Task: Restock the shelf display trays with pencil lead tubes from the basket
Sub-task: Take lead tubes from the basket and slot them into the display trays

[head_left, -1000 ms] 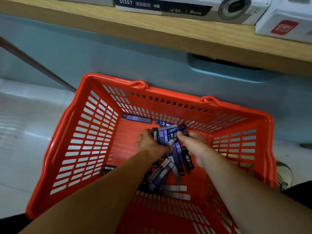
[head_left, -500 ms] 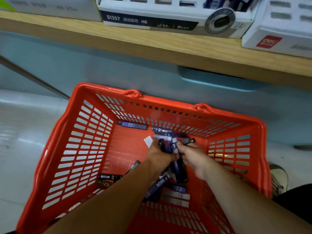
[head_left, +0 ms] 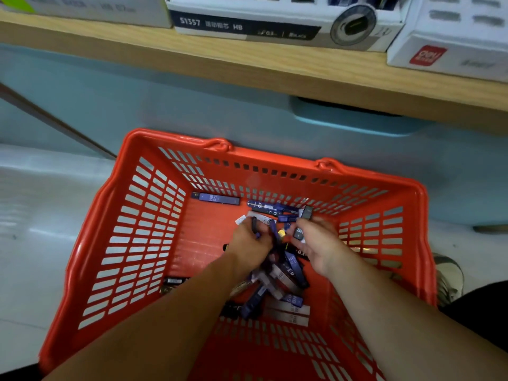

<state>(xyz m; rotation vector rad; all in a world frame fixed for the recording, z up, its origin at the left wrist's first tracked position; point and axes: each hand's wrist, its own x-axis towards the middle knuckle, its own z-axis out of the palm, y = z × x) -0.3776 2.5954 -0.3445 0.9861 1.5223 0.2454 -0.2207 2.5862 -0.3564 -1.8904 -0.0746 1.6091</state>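
Note:
A red plastic basket sits on the floor with several purple and dark pencil lead tubes piled in its bottom. Both my hands are down inside it. My left hand grips a bunch of the purple tubes, their ends sticking up past my fingers. My right hand holds tubes too, with a dark one poking up from its fingertips. One lone tube lies against the far wall. On the wooden shelf above stands a white display tray marked S1357 HB.
A second white tray with a red logo stands at the shelf's right, another box at its left. A pale blue cabinet front is behind the basket. A shoe shows beside the basket's right side.
Both hands have lifted a little out of the pile with tubes gathered in them, and the view has tipped up, showing more of the shelf trays.

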